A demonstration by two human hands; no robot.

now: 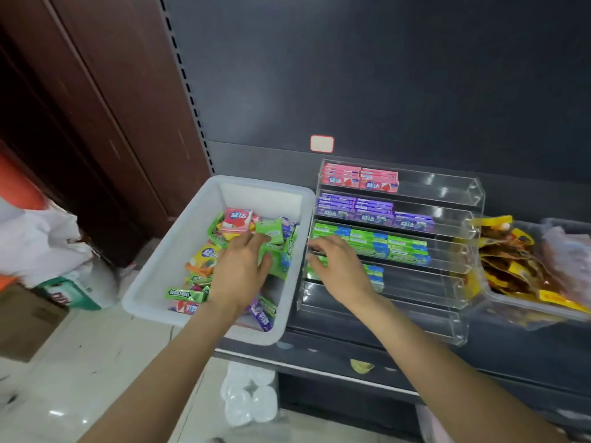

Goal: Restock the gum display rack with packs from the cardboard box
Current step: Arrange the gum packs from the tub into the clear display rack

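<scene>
Gum packs: loose small rectangular gum packs (204, 254) in green, pink, purple and orange lie jumbled in a white rectangular plastic tub (160, 279), which serves here as the supply box; no cardboard is visible around them.
Tub position: it sits on the dark shelf ledge (319, 366), touching the rack's left side, so packs need only a short carry.
Rack: a clear acrylic stepped display rack (460, 219) with 5 visible tiers, each tilted so the pack faces show to the front.
Rack stock: pink packs (361, 179) on tier 1, purple packs (374, 211) on tier 2, green-and-blue packs (383, 246) on tier 3, a few green packs (374, 273) on tier 4; tier 5 looks bare, and every row has room at its right.
Left hand: the left hand (238, 266) reaches down into the tub, fingers curled round a green pack (276, 262), likely picking it for the green rows.
Right hand: the right hand (335, 266) rests at the left end of tier 4, fingers bent on the packs there; whether it pinches one I cannot tell.
Nearby: a clear tray of yellow snack packets (518, 266) stands just right of the rack; a small red-edged label (321, 143) sticks to the dark back panel.
In the way: the tub's tall right wall lies between the packs and the rack.
</scene>
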